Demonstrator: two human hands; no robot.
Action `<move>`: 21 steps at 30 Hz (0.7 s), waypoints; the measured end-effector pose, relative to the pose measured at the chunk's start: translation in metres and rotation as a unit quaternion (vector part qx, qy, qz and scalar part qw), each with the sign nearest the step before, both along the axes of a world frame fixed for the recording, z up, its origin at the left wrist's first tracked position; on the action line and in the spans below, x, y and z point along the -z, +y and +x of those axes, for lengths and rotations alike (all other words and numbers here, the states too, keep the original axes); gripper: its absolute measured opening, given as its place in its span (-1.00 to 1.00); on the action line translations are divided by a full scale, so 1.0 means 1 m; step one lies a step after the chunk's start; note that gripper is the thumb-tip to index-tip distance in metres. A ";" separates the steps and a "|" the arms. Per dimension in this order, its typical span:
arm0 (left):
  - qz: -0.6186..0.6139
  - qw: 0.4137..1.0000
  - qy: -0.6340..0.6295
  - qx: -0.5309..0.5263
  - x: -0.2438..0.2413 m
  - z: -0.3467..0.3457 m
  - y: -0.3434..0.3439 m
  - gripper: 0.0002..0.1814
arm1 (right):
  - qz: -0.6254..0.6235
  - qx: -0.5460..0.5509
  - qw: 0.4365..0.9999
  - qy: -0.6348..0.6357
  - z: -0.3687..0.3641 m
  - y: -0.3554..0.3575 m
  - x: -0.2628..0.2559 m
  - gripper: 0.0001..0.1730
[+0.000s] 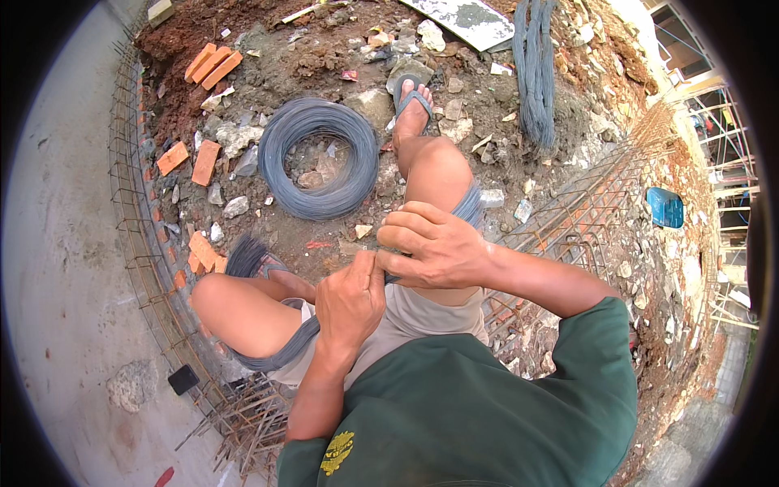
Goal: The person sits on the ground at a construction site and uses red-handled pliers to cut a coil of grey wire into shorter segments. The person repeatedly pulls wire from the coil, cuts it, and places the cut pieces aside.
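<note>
A bundle of thin grey binding wire lies across my thighs and runs up between my hands. My left hand is closed around it. Beside it, with the knuckles up, my right hand grips the same bundle, and the two hands touch at the thumbs. Fingers cover most of the gripped stretch. More grey wire strands show beyond my right wrist, next to my right knee. Cut wire ends fan out past my left knee. A large coil of grey wire lies on the ground in front.
Long wire hanks lie at the upper right. Rebar cages run along the right and left sides. Orange bricks and rubble cover the ground. A dark phone-like object rests at the left, and a blue plastic container at the right.
</note>
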State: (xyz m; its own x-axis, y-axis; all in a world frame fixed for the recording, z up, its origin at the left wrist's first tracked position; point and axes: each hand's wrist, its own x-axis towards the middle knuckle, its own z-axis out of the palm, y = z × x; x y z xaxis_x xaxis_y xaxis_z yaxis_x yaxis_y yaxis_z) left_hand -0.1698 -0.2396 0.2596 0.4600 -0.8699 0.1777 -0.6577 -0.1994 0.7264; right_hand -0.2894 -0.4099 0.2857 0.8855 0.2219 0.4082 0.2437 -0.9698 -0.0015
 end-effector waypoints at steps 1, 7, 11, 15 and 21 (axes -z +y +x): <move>-0.011 1.000 0.001 0.010 0.001 -0.001 -0.003 -0.87 | -0.005 0.001 1.000 -0.025 0.000 0.000 0.002 -0.48; -0.073 0.994 -0.046 0.072 0.010 -0.003 -0.018 -0.89 | 0.005 0.022 1.000 -0.010 -0.003 -0.004 0.003 -0.46; -0.103 0.991 -0.055 0.071 0.005 -0.008 -0.036 -0.82 | 0.006 0.029 1.000 -0.004 -0.004 -0.004 -0.005 -0.39; -0.192 0.976 -0.063 0.079 -0.003 -0.012 -0.056 -0.79 | 0.033 0.019 0.996 -0.075 -0.005 -0.006 0.001 -0.39; -0.082 0.989 -0.057 0.105 0.007 -0.011 -0.040 -0.80 | 0.062 0.038 0.997 0.000 -0.012 -0.010 0.010 -0.39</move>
